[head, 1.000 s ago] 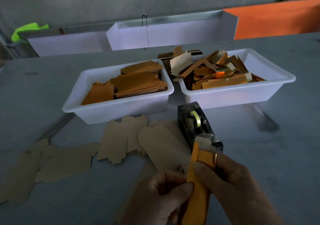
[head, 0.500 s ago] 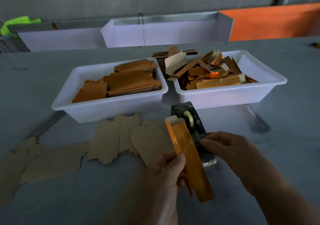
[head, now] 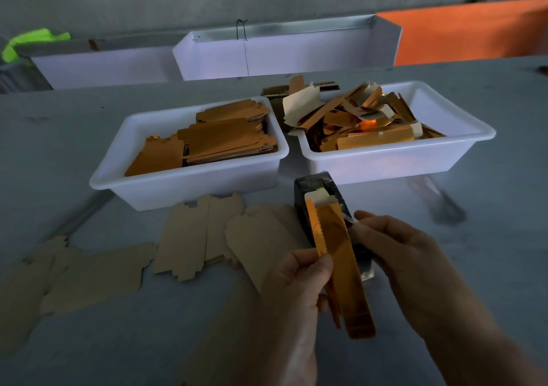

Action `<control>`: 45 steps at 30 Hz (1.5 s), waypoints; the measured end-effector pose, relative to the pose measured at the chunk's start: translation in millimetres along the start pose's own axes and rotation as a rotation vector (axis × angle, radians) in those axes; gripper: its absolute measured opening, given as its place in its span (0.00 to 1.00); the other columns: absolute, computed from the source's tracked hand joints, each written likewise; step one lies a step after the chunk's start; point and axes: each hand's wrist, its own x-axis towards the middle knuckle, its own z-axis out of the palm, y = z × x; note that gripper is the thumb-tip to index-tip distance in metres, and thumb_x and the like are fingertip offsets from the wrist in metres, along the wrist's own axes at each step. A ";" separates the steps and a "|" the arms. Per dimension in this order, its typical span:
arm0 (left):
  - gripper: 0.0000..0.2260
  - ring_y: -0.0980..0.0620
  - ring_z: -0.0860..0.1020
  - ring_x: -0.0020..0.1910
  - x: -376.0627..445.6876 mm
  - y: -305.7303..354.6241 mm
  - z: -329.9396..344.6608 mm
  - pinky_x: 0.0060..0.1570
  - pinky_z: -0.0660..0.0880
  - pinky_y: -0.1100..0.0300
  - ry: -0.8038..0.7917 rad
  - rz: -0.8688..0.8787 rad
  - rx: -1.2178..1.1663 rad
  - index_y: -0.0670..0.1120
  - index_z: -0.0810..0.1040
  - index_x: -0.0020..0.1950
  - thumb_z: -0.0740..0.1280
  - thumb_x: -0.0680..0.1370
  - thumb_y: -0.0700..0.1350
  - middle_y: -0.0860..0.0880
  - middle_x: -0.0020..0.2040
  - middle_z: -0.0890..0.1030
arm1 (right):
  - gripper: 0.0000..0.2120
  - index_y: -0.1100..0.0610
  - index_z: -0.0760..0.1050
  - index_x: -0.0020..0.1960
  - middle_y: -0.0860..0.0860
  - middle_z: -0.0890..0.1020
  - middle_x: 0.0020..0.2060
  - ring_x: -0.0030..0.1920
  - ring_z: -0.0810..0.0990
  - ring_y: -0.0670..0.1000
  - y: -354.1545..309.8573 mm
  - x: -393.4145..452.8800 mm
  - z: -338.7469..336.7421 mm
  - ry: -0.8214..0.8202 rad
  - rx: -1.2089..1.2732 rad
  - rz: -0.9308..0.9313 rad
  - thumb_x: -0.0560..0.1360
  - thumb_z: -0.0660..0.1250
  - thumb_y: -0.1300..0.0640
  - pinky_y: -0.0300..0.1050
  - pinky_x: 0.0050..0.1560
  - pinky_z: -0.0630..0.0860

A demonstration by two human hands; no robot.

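- Left grip (head: pixel 296 284) pinches the folded gold carton (head: pixel 341 255), held tilted above the counter (head: pixel 489 237) with its seam exposed for taping.
- Right grip (head: pixel 400 252) is curled at the tape dispenser (head: pixel 314 182) cutter; can't tell if it has tape.

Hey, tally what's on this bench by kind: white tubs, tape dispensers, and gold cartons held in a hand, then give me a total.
White tubs: 2
Tape dispensers: 1
Gold cartons pinched in the left hand: 1
Total: 4
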 end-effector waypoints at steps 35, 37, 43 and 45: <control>0.04 0.62 0.75 0.25 -9.8 20.7 3.5 0.23 0.67 0.72 -0.061 0.022 0.268 0.47 0.84 0.40 0.70 0.74 0.42 0.52 0.31 0.81 | 0.06 0.48 0.81 0.36 0.52 0.81 0.30 0.30 0.78 0.43 -22.7 -47.0 -25.4 -0.164 -0.238 -0.282 0.61 0.68 0.49 0.34 0.33 0.76; 0.04 0.63 0.74 0.24 -12.0 21.2 0.7 0.23 0.67 0.73 -0.051 0.015 0.297 0.47 0.84 0.40 0.70 0.74 0.42 0.53 0.31 0.81 | 0.05 0.46 0.82 0.35 0.50 0.81 0.29 0.29 0.77 0.41 -29.1 -48.7 -19.8 -0.251 -0.271 -0.290 0.61 0.67 0.51 0.31 0.32 0.74; 0.05 0.58 0.70 0.20 -17.1 24.3 -5.9 0.22 0.66 0.67 -0.059 0.021 0.314 0.46 0.83 0.41 0.69 0.76 0.41 0.51 0.27 0.78 | 0.14 0.41 0.82 0.40 0.46 0.82 0.32 0.32 0.78 0.41 -30.5 -45.3 -10.9 -0.264 -0.420 -0.332 0.69 0.69 0.61 0.30 0.32 0.73; 0.05 0.58 0.69 0.19 -18.6 25.8 -6.5 0.21 0.66 0.66 -0.087 0.037 0.325 0.47 0.83 0.41 0.69 0.76 0.43 0.51 0.26 0.78 | 0.19 0.36 0.81 0.48 0.46 0.82 0.34 0.33 0.79 0.41 -30.0 -45.6 -9.1 -0.281 -0.414 -0.320 0.68 0.69 0.60 0.30 0.33 0.74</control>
